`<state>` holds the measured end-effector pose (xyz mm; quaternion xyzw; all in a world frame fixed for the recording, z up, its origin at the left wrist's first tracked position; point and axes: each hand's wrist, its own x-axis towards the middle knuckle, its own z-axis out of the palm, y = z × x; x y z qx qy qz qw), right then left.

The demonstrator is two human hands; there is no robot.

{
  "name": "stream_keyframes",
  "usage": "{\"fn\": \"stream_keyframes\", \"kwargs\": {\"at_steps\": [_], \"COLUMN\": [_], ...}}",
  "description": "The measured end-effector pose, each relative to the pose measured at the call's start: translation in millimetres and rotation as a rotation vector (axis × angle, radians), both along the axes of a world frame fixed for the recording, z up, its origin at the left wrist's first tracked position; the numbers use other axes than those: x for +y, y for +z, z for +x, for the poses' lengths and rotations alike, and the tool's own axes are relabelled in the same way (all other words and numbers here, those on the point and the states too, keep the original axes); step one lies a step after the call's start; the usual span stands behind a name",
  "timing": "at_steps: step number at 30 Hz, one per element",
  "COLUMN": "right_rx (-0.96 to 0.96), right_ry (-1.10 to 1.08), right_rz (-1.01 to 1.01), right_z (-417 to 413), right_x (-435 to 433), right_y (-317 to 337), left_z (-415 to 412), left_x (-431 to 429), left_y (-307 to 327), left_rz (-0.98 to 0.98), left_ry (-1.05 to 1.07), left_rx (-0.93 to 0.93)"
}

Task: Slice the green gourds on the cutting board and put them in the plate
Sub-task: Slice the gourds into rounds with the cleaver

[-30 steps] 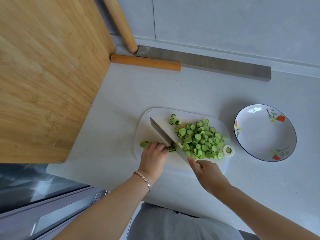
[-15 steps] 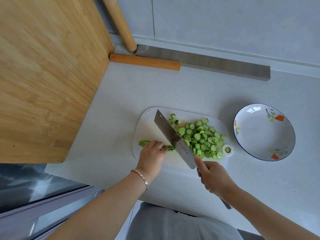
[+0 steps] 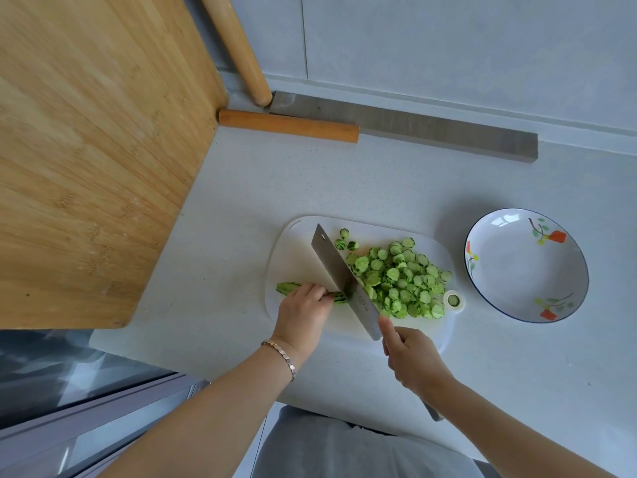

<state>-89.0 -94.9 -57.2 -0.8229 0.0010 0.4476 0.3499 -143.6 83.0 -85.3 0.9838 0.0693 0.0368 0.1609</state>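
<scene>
A white cutting board (image 3: pixel 296 257) lies on the counter with a pile of green gourd slices (image 3: pixel 400 281) on its right half. My left hand (image 3: pixel 303 313) holds down a striped green gourd (image 3: pixel 287 288) at the board's left edge, fingers curled over it. My right hand (image 3: pixel 413 357) grips the handle of a cleaver (image 3: pixel 344 281), index finger along the blade. The blade stands tilted, its edge at the gourd's cut end. A white plate (image 3: pixel 527 267) with flower prints sits right of the board, nothing in it.
A large bamboo board (image 3: pixel 89 150) leans at the left. A wooden rolling pin (image 3: pixel 287 125), a second pin (image 3: pixel 238 46) and a long metal bar (image 3: pixel 413 125) lie against the back wall. The counter's front edge runs just below my hands.
The cleaver rose from its low, flat position a second ago and now stands more upright at the gourd's cut end. My left hand stays on the gourd.
</scene>
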Motion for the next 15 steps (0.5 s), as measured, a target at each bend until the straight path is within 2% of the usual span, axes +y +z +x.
{"fn": "stream_keyframes", "kwargs": {"at_steps": [8, 15], "right_rx": [0.016, -0.035], "right_ry": [-0.027, 0.042], "right_rz": [0.074, 0.009], "right_z": [0.9, 2.0], "right_x": [-6.1, 3.5], "right_y": [10.3, 5.5], "left_z": [1.6, 0.7], "left_x": [1.5, 1.5], "left_y": [-1.0, -1.2], "left_rz": [-0.003, 0.001], "left_ry": [-0.018, -0.013], "left_rx": [-0.019, -0.019]}}
